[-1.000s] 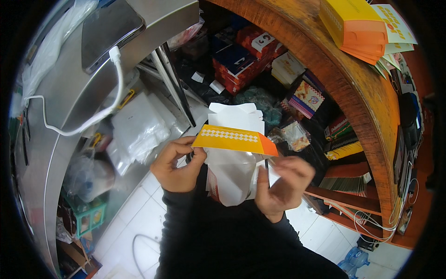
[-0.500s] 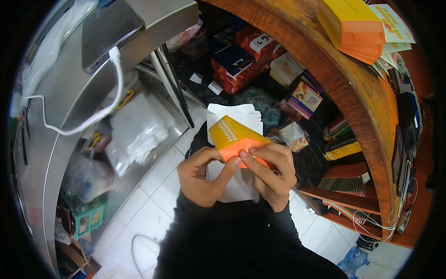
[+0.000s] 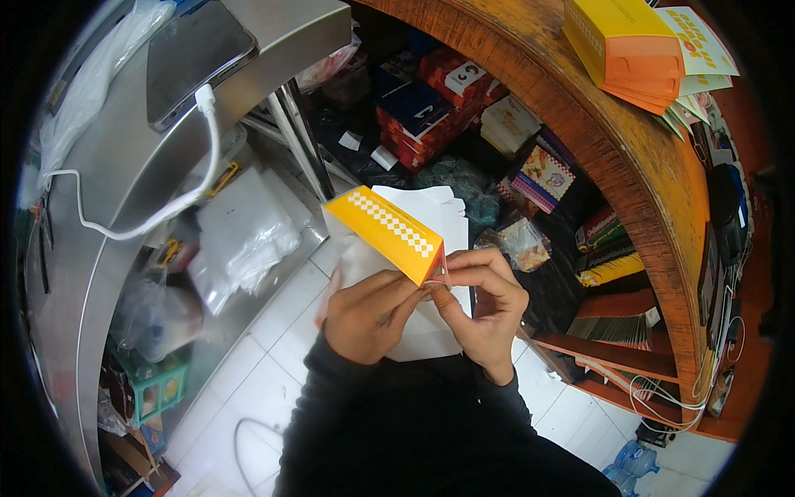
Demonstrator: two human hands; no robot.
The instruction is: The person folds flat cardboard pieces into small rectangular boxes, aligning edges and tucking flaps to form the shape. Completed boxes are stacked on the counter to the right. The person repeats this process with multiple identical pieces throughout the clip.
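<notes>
A yellow paper box [image 3: 389, 236] with a row of white diamonds and an orange-red end is held tilted above my lap. My left hand [image 3: 368, 315] is closed around its lower side, the fingers partly hidden beneath the box. At the end with the folded flaps, my right hand [image 3: 487, 311] pinches a flap between thumb and fingers. Both thumbs come close together at that end. Under the box, white card sheets [image 3: 451, 211] lie on my lap.
To the left is a metal table [image 3: 302, 37] with a phone [image 3: 199, 62] and white cable [image 3: 214, 153]; clear plastic bags [image 3: 248, 240] lie below. A curved wooden counter [image 3: 530, 79] holds stacked yellow-orange boxes [image 3: 629, 50]. Red packets [image 3: 414, 124] are piled beneath it.
The box has turned, so its diamond-patterned yellow side faces up and its orange end points toward my right hand. My right fingers have shifted to the flap at that end.
</notes>
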